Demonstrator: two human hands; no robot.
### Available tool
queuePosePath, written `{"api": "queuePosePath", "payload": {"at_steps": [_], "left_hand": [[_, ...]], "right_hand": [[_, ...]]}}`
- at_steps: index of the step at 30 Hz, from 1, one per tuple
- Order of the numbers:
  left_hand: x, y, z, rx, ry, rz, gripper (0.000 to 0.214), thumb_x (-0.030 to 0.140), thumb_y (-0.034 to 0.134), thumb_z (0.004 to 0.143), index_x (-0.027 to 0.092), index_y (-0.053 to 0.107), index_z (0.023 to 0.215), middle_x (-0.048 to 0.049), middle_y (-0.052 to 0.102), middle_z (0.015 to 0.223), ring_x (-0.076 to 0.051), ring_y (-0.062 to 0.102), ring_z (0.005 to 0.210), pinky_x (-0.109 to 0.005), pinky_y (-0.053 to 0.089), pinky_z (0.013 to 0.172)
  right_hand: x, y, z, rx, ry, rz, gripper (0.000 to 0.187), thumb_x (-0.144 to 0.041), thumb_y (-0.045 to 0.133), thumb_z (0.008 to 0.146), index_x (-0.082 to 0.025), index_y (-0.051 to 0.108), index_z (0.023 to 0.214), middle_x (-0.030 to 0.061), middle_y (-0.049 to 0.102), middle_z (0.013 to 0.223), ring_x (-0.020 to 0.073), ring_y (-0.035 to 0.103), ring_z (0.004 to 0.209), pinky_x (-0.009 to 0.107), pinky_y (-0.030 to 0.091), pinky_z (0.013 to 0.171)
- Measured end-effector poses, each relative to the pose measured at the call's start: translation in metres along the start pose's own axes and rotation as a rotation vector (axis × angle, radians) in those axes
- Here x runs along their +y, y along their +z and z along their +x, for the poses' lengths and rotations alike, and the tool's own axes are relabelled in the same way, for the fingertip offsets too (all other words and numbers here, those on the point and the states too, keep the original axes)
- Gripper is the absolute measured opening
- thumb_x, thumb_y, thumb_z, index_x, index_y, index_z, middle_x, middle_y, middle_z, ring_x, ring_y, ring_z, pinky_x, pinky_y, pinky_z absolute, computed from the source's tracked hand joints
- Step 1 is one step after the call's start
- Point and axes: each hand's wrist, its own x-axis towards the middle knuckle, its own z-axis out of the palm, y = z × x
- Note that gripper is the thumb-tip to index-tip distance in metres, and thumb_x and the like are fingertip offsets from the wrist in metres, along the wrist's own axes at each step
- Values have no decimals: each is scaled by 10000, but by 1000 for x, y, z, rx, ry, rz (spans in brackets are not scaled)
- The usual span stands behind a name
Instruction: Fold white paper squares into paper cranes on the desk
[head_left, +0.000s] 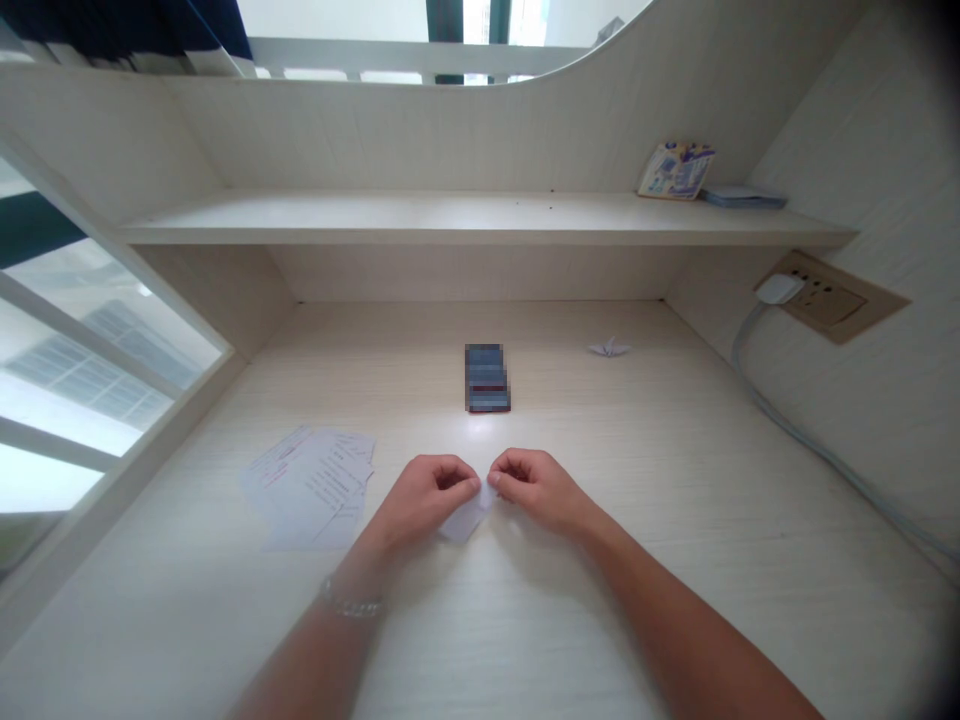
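A small piece of folded white paper [463, 522] is held just above the desk in front of me. My left hand [433, 492] pinches its upper part between thumb and fingers. My right hand [534, 486] is closed in a pinch at the paper's right upper edge, close to the left fingertips. The fingers hide part of the paper, so its exact folds cannot be made out. Beyond my hands lies a dark rectangular phone [487, 378] with a blurred screen. Farther right sits a small folded paper crane [610, 348].
Loose sheets with handwriting [311, 490] lie left of my hands. A shelf [405, 215] runs across the back, bearing a colourful packet [676, 170] and a flat stack [742, 196]. On the right wall, a white charger [780, 289] with a grey cable [810, 450] sits in a socket.
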Motion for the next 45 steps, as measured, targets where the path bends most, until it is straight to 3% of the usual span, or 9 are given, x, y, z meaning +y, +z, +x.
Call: {"api": "queuePosePath", "payload": {"at_steps": [4,8,11,14,18,22,29,36,45], "left_hand": [[1,0,-1,-58,26,72,184,262,545,711,168,701,681,-24,651,630,-150,540,592,-225,368,521],[-3,-9,1,-43,-6,18,155,234,557,690,159,684,645,-22,637,606,-151,547,583,-236,385,539],[-5,-15,3,61,-41,-132,122,239,586,685,152,662,642,-19,617,575,-143,552,574,-242,408,566],[-5,-10,5,183,-82,-384,180,313,615,707,150,664,768,-53,664,727,-152,595,671,-261,449,633],[-3,10,5,99,-103,-549,318,306,690,676,126,653,936,-110,684,887,-181,627,767,-296,467,714],[-6,21,6,167,-65,-604,350,261,723,652,117,653,963,-125,689,945,-196,628,825,-297,463,748],[-18,17,8,271,-46,-670,262,234,713,668,122,657,898,-72,692,809,-147,616,718,-256,467,679],[-16,19,6,135,-97,-511,260,244,705,663,102,664,877,-87,686,730,-150,616,642,-244,463,607],[-15,16,6,104,-68,-468,225,223,678,683,104,656,873,-70,678,720,-146,613,641,-225,453,593]], "right_hand": [[-3,-2,-2,-53,6,-27,149,-267,550,762,-147,625,715,-15,530,591,97,429,544,212,312,490],[0,-17,0,-29,45,92,173,-304,584,743,-141,615,690,-15,524,565,102,450,532,225,343,507],[5,-29,3,101,61,230,207,-344,629,712,-141,608,679,-17,530,549,99,466,513,231,370,511],[8,-29,6,276,101,395,248,-382,668,684,-141,619,717,9,585,605,107,515,541,234,413,521],[8,-13,11,370,146,580,288,-391,730,624,-148,634,746,24,627,650,116,567,584,250,474,570],[4,5,12,336,164,665,282,-364,744,622,-141,635,755,46,660,697,129,608,629,270,507,630],[2,13,7,148,200,560,250,-352,713,652,-134,611,717,60,669,702,148,616,630,283,499,616],[5,8,10,205,123,491,238,-360,683,673,-160,621,786,12,637,715,128,580,625,223,457,528],[5,7,9,205,120,493,211,-351,671,679,-148,638,725,14,623,648,134,573,589,237,466,521]]}}
